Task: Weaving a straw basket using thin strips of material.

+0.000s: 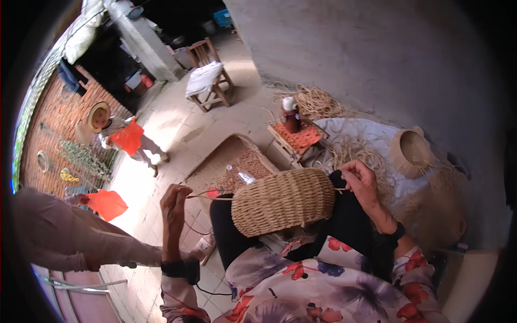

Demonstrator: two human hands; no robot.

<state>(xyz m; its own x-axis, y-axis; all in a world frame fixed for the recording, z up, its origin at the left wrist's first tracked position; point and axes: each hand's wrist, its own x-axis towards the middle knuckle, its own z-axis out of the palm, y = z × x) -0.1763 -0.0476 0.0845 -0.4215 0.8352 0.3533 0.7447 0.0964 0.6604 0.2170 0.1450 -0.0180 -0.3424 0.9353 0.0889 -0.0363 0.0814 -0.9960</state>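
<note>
The basket [283, 202] lay on the lap, its visible side apparently fully woven. At its 9 o'clock, the left fingers [177, 195] pinched a strand [223, 198]; at 3, the right fingers [360, 173] gripped a short end [339, 189]. Those loose ends were probably left to work in. A bystander's leg [121, 234] narrowed the room at 8. Beyond the basket's far edge came the tray [232, 148] at 11, the stool [293, 158] at 12, and open floor [167, 142] at 10.
</note>
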